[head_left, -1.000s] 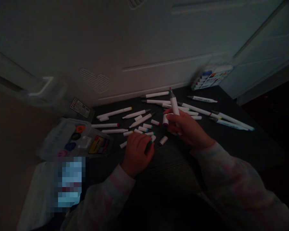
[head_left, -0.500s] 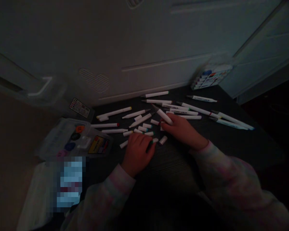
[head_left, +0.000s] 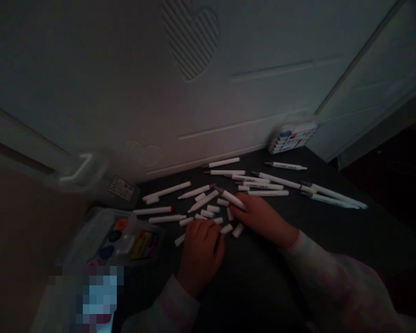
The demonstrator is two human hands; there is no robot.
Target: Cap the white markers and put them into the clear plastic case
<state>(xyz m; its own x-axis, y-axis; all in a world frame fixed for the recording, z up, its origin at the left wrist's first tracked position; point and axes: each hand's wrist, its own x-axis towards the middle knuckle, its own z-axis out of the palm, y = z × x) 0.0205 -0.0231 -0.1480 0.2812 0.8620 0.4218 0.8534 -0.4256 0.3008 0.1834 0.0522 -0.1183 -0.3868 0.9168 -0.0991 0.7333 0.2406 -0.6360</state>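
My right hand is closed around a white marker, whose grey end points up and left. A white cap sits just beside its fingertips. My left hand lies palm down over loose white caps, fingers bent and thumb apart from them; its fingertips are partly hidden. By its thumb are a cap and another cap. Beyond it lie more caps, one with a blue end. Several white markers, such as one with a red end, are spread over the dark table.
On the left is a clear plastic case with coloured round pieces and a yellow label. A clear box with a printed card stands behind it. A marker set in its case leans on the white panel at the back.
The view has tilted upward, so the table and hands appear lower. My right hand still holds the marker. My left hand stays over the caps, with little visible movement.
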